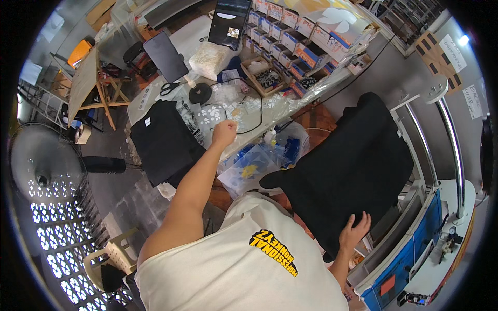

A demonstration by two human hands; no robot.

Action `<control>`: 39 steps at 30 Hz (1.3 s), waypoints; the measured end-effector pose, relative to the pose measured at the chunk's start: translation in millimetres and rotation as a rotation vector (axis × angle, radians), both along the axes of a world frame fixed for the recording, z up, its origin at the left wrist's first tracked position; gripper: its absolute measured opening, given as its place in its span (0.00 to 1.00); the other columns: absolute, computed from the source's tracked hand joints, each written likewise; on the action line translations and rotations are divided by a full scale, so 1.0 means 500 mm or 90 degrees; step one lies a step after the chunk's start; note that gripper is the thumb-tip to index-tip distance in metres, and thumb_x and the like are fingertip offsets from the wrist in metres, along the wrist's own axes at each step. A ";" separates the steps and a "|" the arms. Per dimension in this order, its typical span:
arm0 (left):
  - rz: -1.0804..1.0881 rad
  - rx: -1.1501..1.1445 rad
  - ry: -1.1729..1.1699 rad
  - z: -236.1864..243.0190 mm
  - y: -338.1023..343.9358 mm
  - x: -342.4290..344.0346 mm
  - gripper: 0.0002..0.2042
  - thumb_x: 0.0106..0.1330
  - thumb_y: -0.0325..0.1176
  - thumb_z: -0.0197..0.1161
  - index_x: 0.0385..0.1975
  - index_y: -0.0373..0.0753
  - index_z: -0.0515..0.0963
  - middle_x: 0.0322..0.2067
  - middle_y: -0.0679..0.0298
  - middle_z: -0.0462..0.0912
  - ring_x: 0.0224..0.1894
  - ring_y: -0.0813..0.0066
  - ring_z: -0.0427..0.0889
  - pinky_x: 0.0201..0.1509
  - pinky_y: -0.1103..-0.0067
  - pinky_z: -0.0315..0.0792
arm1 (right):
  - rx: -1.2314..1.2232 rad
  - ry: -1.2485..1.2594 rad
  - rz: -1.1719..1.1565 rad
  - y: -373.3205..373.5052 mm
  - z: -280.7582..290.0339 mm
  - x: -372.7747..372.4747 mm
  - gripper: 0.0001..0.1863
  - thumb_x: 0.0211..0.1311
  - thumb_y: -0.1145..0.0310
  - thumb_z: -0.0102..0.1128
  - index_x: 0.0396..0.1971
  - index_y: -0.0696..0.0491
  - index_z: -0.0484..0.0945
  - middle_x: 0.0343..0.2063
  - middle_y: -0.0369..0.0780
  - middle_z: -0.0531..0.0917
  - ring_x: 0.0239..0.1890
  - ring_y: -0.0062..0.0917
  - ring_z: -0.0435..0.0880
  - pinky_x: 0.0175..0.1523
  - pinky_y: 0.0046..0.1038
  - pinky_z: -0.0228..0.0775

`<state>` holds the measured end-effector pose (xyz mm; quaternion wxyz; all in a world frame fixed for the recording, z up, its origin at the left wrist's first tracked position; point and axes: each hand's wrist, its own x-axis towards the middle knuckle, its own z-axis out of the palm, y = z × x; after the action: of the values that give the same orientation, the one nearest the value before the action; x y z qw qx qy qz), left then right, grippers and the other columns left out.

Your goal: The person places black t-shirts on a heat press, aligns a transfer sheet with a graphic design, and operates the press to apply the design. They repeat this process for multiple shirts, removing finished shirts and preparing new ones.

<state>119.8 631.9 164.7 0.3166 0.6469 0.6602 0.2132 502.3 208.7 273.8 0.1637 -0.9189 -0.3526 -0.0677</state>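
My left hand (224,133) reaches out over the worktable (150,93), its fingers pinched together on a small clear sheet (237,114) with a pale yellow mark. Around it lie several clear sheets with white shapes (210,115) and a thin black cable (257,122). My right hand (354,231) lies flat with spread fingers on the near edge of a black garment (347,166), which is draped over the plate of a press machine (441,207) at my right.
A folded black shirt (163,141) hangs off the table's near left corner. Scissors (168,88), a dark tablet (165,56), a lit screen (229,20) and shelves of small boxes (301,39) sit farther back. Plastic bags (257,163) lie under the table. A fan (44,166) stands left.
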 end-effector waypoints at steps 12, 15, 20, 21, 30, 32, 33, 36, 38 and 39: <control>-0.058 0.114 0.216 -0.046 0.146 0.051 0.16 0.58 0.38 0.73 0.47 0.51 0.84 0.50 0.62 0.78 0.60 0.61 0.76 0.61 0.56 0.66 | -0.019 -0.004 -0.006 -0.003 -0.026 -0.010 0.27 0.71 0.57 0.59 0.63 0.56 0.73 0.68 0.52 0.69 0.72 0.49 0.63 0.75 0.46 0.53; -0.091 0.094 0.201 -0.052 0.157 0.038 0.15 0.57 0.39 0.73 0.46 0.52 0.85 0.48 0.65 0.80 0.58 0.61 0.78 0.59 0.59 0.65 | -0.019 -0.010 -0.007 0.002 -0.024 -0.012 0.27 0.70 0.57 0.59 0.63 0.57 0.74 0.68 0.52 0.69 0.72 0.49 0.63 0.75 0.47 0.53; -0.088 0.122 0.182 -0.080 0.169 0.022 0.16 0.57 0.38 0.73 0.47 0.52 0.85 0.45 0.68 0.82 0.54 0.63 0.79 0.58 0.60 0.63 | -0.013 -0.016 0.000 -0.002 -0.028 -0.007 0.27 0.69 0.58 0.60 0.63 0.56 0.74 0.68 0.52 0.69 0.72 0.49 0.63 0.75 0.48 0.53; -0.078 0.144 0.159 -0.086 0.168 0.023 0.17 0.57 0.37 0.73 0.48 0.52 0.85 0.44 0.68 0.83 0.54 0.63 0.80 0.58 0.60 0.63 | -0.016 -0.012 -0.005 -0.001 -0.029 -0.009 0.27 0.69 0.57 0.60 0.63 0.56 0.74 0.68 0.52 0.69 0.72 0.49 0.63 0.75 0.48 0.53; 0.021 0.119 0.011 -0.060 0.152 0.052 0.24 0.56 0.30 0.74 0.56 0.46 0.83 0.35 0.62 0.85 0.39 0.63 0.85 0.49 0.67 0.74 | -0.013 -0.007 0.001 -0.007 -0.026 -0.003 0.27 0.69 0.57 0.62 0.62 0.56 0.74 0.68 0.52 0.69 0.71 0.49 0.64 0.74 0.47 0.54; 0.047 0.112 -0.034 -0.052 0.156 0.054 0.20 0.56 0.30 0.74 0.51 0.44 0.85 0.34 0.61 0.86 0.37 0.62 0.85 0.46 0.69 0.76 | -0.003 0.015 -0.003 -0.010 -0.019 -0.003 0.26 0.68 0.58 0.63 0.62 0.56 0.75 0.67 0.52 0.69 0.71 0.49 0.65 0.74 0.47 0.55; 0.060 0.113 -0.054 -0.047 0.164 0.050 0.17 0.57 0.29 0.73 0.48 0.43 0.86 0.33 0.60 0.87 0.36 0.61 0.85 0.44 0.70 0.77 | 0.012 0.037 -0.003 -0.009 -0.013 0.000 0.26 0.68 0.59 0.63 0.61 0.56 0.75 0.67 0.52 0.70 0.70 0.49 0.65 0.73 0.47 0.55; 0.073 0.218 -0.058 -0.043 0.189 0.050 0.11 0.57 0.31 0.74 0.40 0.41 0.89 0.34 0.57 0.88 0.38 0.63 0.86 0.47 0.70 0.77 | 0.095 0.099 -0.021 -0.009 0.006 0.002 0.23 0.65 0.64 0.65 0.57 0.56 0.77 0.66 0.52 0.70 0.69 0.49 0.66 0.73 0.45 0.57; 0.074 0.295 0.081 -0.018 0.210 0.080 0.09 0.56 0.33 0.75 0.36 0.40 0.89 0.33 0.57 0.89 0.40 0.65 0.87 0.48 0.71 0.77 | 0.149 0.104 -0.009 0.000 0.029 -0.005 0.18 0.62 0.69 0.65 0.52 0.57 0.79 0.62 0.51 0.74 0.66 0.47 0.70 0.70 0.42 0.61; 0.002 0.312 -0.048 0.000 0.202 0.122 0.08 0.58 0.35 0.74 0.35 0.40 0.89 0.36 0.59 0.90 0.40 0.65 0.86 0.48 0.72 0.77 | 0.158 0.067 -0.003 0.008 0.051 -0.001 0.15 0.61 0.72 0.65 0.48 0.57 0.81 0.59 0.49 0.77 0.63 0.45 0.73 0.68 0.41 0.65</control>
<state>180.6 732.7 164.8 0.1746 0.6950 0.5773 0.3915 501.6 212.7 299.4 0.2939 -0.8947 -0.3304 -0.0630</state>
